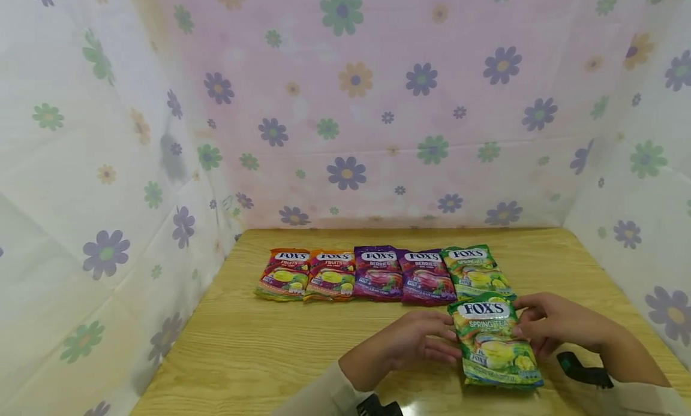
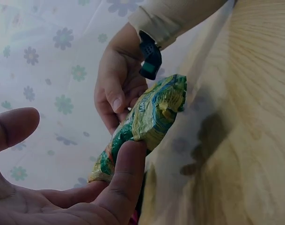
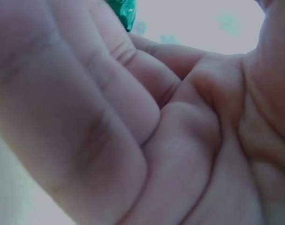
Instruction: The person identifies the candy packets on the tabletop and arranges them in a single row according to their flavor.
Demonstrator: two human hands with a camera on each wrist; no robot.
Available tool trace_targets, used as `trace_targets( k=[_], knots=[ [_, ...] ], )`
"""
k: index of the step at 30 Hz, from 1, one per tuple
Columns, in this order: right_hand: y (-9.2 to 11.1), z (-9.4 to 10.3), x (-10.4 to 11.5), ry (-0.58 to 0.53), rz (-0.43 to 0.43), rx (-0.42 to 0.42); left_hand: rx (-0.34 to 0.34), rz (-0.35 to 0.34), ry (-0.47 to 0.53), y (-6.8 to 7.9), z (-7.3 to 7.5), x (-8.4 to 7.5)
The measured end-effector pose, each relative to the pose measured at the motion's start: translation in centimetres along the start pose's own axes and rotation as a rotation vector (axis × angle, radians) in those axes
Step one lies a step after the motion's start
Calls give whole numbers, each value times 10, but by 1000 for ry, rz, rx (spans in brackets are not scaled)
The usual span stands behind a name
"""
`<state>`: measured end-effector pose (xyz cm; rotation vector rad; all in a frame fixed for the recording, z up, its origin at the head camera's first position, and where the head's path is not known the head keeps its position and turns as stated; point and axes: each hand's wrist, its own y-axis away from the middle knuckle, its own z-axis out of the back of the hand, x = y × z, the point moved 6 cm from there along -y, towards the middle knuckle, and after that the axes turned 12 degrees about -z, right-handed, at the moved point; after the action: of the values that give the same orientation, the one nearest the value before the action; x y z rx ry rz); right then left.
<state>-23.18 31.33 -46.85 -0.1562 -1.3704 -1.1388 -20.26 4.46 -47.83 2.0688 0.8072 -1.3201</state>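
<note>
A green Fox's Spring Tea candy bag (image 1: 496,341) is held tilted, front facing up, at the near right of the table. My right hand (image 1: 567,326) pinches its right edge, thumb on the front and fingers behind. On the opposite edge, my left hand (image 1: 412,341) touches the bag with extended fingers. The left wrist view shows the left thumb (image 2: 13,129) apart from the bag (image 2: 154,112), which casts a shadow on the table. Only a green corner of the bag (image 3: 124,13) shows in the right wrist view, past the curled fingers (image 3: 86,89).
Behind the hands lies a row of bags on the wooden table (image 1: 302,356): two orange Fruits bags (image 1: 330,277), two purple Berries bags (image 1: 429,278) and another green Spring Tea bag (image 1: 477,272). The held bag overlaps that green one in the head view. Flowered cloth (image 1: 378,134) encloses the table.
</note>
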Motion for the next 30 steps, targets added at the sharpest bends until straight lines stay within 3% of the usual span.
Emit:
trace_targets(
  k=[16,24,30],
  knots=[
    [13,28,19,54,8,-155,-58,-57,-3,-21,-9,-26],
    [28,46,24,64,24,-278,-66,-112,-55,-37,-24,-47],
    [36,57,26,16,40,-397,-97,-156,-91,-51,-22,-58]
  ],
)
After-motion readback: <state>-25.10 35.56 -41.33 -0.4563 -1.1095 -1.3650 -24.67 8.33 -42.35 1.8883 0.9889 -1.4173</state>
